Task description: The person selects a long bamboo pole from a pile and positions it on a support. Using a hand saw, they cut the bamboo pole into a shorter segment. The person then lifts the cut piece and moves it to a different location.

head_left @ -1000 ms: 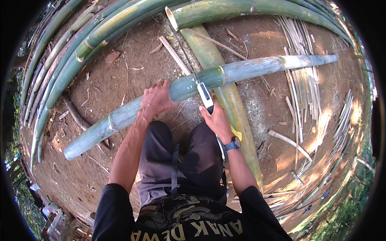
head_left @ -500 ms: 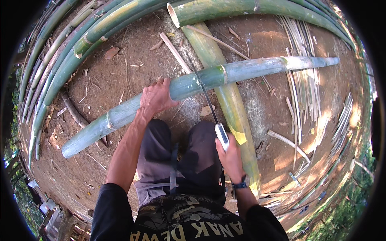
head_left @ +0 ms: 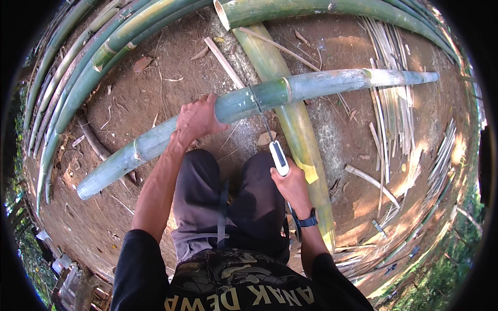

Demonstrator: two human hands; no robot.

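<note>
While the left hand (head_left: 198,121) clasps a bamboo pole (head_left: 272,94) from above, with the thumb on its near side, the right hand (head_left: 293,182) is curled round the grip of a white-handled saw (head_left: 279,157). The saw's thin dark blade crosses the pole between the left hand and a pale joint; how deeply it has entered cannot be told. The pole spans the middle of the ground (head_left: 140,101), lying over a yellow-green bamboo length (head_left: 303,142); its narrow end passes above a bundle of strips (head_left: 392,114) toward the right edge. Long green poles (head_left: 78,94) line the ground's far left corner, and a thick bamboo stem (head_left: 290,11) with a hollow end lies along the far edge. A dry leaf (head_left: 266,138) rests near the blade.
</note>
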